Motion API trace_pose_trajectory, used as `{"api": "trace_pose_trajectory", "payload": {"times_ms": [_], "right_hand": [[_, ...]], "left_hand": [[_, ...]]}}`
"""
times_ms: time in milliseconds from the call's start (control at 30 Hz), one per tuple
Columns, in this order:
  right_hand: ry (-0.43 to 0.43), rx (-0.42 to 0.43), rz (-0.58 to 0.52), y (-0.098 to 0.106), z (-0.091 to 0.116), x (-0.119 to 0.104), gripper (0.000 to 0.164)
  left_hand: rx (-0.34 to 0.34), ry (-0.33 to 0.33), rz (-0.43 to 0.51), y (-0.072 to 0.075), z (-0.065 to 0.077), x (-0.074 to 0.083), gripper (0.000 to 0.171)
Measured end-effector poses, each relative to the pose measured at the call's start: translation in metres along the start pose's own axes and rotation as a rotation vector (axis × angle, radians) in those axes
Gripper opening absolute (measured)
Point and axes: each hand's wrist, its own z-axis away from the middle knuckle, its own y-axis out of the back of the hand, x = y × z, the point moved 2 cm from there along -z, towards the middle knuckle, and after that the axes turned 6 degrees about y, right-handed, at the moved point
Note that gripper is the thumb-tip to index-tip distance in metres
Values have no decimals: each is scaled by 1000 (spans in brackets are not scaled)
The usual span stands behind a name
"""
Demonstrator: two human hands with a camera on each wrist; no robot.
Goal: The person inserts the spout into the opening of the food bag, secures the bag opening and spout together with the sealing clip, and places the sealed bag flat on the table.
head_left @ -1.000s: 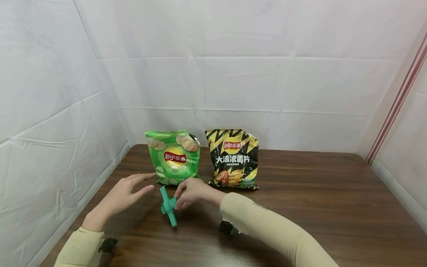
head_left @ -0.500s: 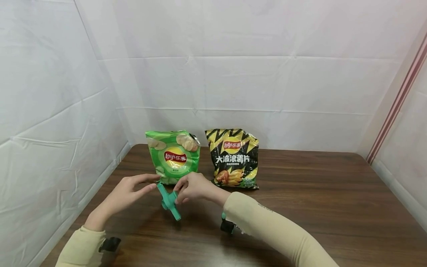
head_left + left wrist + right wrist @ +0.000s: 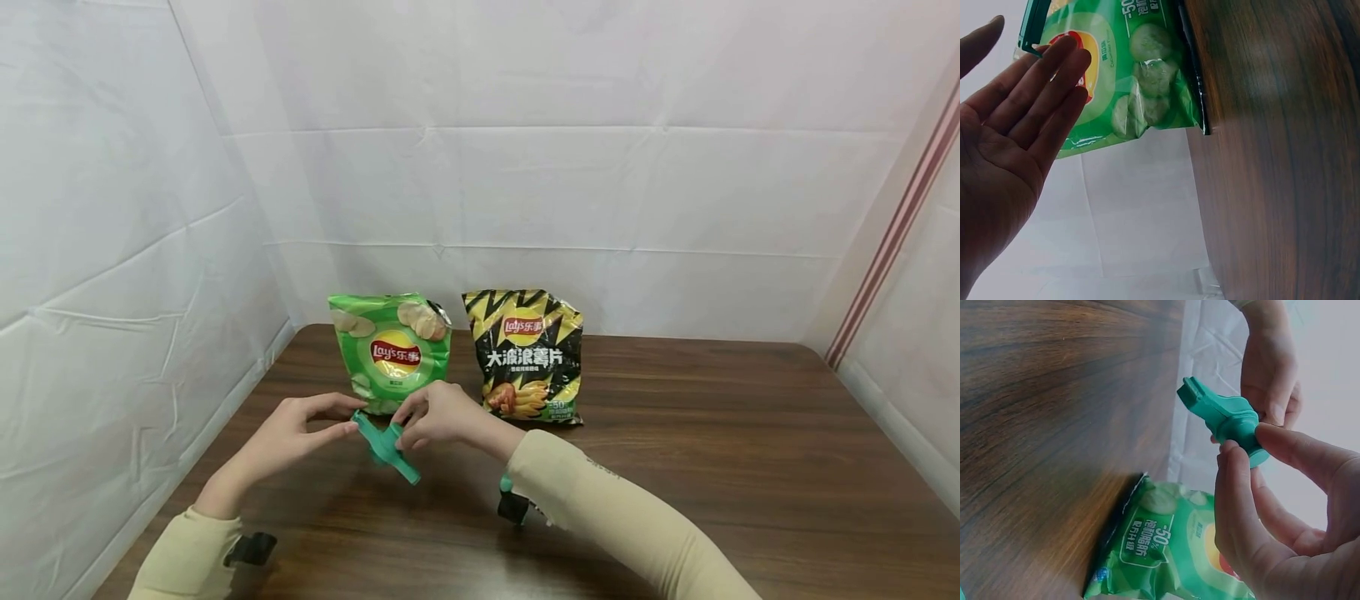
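A teal bag clip with a round spout cap (image 3: 387,447) hangs above the table, tilted, its lower end pointing right. My right hand (image 3: 446,417) pinches it by the round cap between thumb and fingers, as the right wrist view also shows (image 3: 1241,434). The left hand (image 3: 288,433) is at the clip's upper left end, thumb and fingers spread around it. In the left wrist view the fingers (image 3: 1054,81) look nearly straight; whether they touch the clip I cannot tell. Just behind both hands stands a green Lay's chip bag (image 3: 393,354), its lower edge partly covered.
To the right of the green bag stands a black and yellow Lay's chip bag (image 3: 525,358). Both are on the dark wooden table (image 3: 690,442), before white sheet walls (image 3: 555,183). A small teal piece (image 3: 506,483) shows beside the right sleeve, mostly hidden.
My right hand has raised the bag clip slightly and turned it, its lower end swinging right and up. The left hand has moved slightly right, nearer the clip's upper end.
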Motion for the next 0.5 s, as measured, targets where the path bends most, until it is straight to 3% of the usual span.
{"api": "trace_pose_trajectory", "payload": {"times_ms": [267, 500], "right_hand": [[13, -11, -36, 3, 1, 0, 18], [19, -10, -46, 7, -1, -2, 17]], "left_hand": [[-5, -5, 34, -2, 0, -2, 17], [-35, -5, 146, -4, 0, -1, 13]]}}
